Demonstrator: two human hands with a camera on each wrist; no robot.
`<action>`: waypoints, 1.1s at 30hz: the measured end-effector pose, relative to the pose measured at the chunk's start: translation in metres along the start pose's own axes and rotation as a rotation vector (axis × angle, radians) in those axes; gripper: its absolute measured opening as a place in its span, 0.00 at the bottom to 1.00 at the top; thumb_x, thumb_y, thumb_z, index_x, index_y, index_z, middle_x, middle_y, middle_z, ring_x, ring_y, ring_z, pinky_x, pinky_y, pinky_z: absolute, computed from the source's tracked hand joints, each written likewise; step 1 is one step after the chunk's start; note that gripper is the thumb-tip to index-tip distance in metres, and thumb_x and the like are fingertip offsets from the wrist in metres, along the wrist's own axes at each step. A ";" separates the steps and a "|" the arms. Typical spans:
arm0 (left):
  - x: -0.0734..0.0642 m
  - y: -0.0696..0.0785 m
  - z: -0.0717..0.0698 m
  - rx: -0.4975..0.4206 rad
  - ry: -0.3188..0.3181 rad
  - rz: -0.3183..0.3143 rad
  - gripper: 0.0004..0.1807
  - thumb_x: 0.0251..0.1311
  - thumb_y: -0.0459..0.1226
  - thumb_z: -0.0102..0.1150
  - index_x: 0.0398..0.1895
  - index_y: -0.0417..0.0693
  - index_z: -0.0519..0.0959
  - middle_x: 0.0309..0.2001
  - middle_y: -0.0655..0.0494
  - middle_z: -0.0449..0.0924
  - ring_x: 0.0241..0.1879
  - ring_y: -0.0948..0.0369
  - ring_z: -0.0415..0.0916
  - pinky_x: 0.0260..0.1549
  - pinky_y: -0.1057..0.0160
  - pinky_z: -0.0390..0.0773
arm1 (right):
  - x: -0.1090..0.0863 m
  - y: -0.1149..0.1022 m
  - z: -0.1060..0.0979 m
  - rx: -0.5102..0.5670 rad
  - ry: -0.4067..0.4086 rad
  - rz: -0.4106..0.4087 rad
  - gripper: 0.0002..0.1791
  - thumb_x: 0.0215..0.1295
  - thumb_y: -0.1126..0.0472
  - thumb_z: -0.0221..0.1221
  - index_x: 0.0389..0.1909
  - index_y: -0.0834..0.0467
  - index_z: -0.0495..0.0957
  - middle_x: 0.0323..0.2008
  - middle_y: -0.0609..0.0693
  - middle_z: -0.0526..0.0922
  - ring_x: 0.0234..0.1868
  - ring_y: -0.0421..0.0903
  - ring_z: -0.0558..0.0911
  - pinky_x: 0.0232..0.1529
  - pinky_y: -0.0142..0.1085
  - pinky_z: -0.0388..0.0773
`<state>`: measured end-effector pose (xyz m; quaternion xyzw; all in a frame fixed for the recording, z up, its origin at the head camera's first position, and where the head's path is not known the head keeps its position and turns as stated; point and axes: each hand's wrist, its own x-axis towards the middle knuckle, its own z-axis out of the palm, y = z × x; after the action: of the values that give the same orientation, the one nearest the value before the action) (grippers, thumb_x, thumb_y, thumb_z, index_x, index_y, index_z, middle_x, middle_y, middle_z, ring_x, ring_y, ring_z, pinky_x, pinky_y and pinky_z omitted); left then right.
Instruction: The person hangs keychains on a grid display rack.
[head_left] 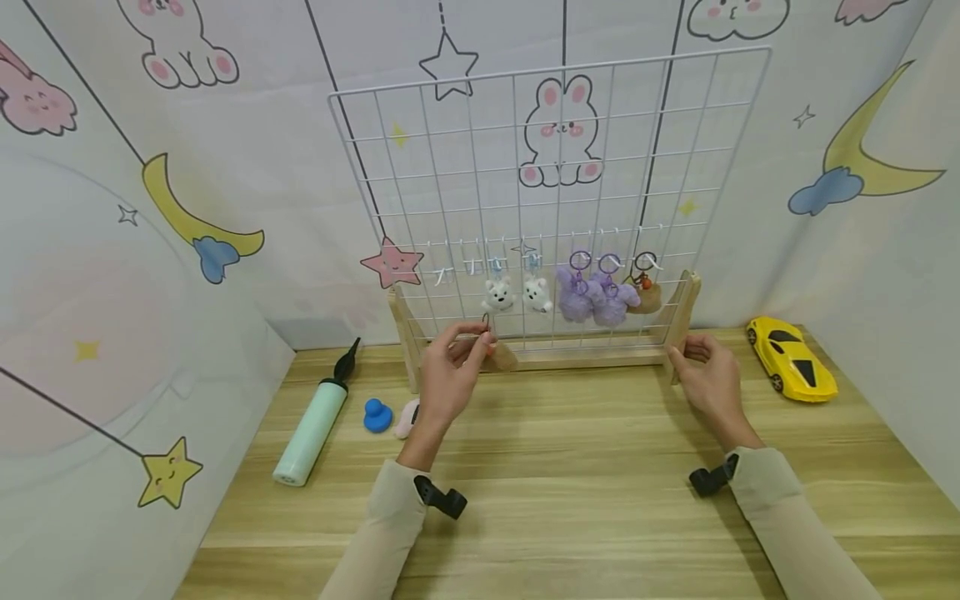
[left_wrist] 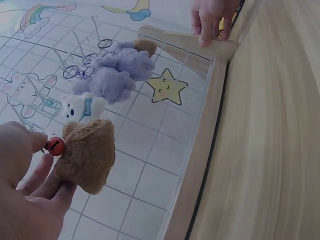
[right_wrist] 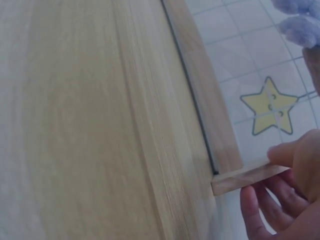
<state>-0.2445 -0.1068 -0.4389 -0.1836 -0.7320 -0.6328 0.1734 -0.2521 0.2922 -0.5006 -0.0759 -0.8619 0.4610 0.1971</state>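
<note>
My left hand point(head_left: 448, 375) pinches a brown plush keychain point(left_wrist: 90, 155) with a red bell point(left_wrist: 56, 146), in front of the lower left of a white wire grid rack point(head_left: 567, 68). Thumb and fingers of my right hand point(head_left: 708, 382) grip the right wooden leg point(right_wrist: 245, 179) of the rack's stand. On the grid's hooks hang two white bear keychains point(head_left: 498, 295), two purple plush keychains point(head_left: 611, 307) and another brown plush keychain point(head_left: 647, 298). Further left, white hooks point(head_left: 440, 276) stick out with nothing on them.
A mint-green hand pump point(head_left: 311, 433) with a black nozzle lies at left, near a small blue knobbed object point(head_left: 377, 415). My left wrist partly hides a pale pink object point(head_left: 406, 418). Right of the stand sits a yellow toy car point(head_left: 791, 360).
</note>
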 end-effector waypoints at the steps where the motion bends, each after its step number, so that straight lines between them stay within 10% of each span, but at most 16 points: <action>1: 0.001 0.002 0.000 -0.028 0.012 0.014 0.13 0.78 0.34 0.62 0.58 0.37 0.83 0.55 0.39 0.87 0.54 0.48 0.90 0.52 0.66 0.87 | 0.000 0.000 0.000 0.000 -0.001 0.000 0.24 0.78 0.52 0.64 0.59 0.70 0.80 0.56 0.69 0.86 0.61 0.65 0.85 0.52 0.27 0.73; 9: 0.012 0.020 0.000 0.010 0.148 0.122 0.09 0.76 0.36 0.65 0.52 0.44 0.89 0.46 0.45 0.91 0.44 0.61 0.82 0.50 0.68 0.79 | 0.000 0.002 0.001 0.005 -0.001 -0.002 0.25 0.78 0.51 0.64 0.59 0.70 0.80 0.56 0.69 0.86 0.61 0.64 0.85 0.51 0.26 0.72; 20: 0.013 0.032 -0.001 0.121 0.282 0.118 0.09 0.76 0.42 0.66 0.51 0.51 0.91 0.42 0.51 0.93 0.44 0.62 0.83 0.43 0.66 0.78 | 0.001 0.003 0.002 0.008 0.007 -0.019 0.25 0.77 0.51 0.65 0.59 0.70 0.81 0.56 0.69 0.87 0.60 0.64 0.86 0.51 0.25 0.72; 33: 0.014 0.047 0.003 -0.114 0.305 0.090 0.12 0.73 0.39 0.70 0.53 0.41 0.89 0.46 0.43 0.91 0.42 0.62 0.88 0.40 0.67 0.88 | 0.000 0.004 0.002 0.021 0.010 -0.022 0.25 0.77 0.52 0.65 0.59 0.71 0.81 0.56 0.70 0.87 0.60 0.65 0.86 0.48 0.20 0.70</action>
<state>-0.2338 -0.0972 -0.3916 -0.1275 -0.6511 -0.6854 0.3000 -0.2536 0.2927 -0.5046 -0.0665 -0.8568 0.4674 0.2074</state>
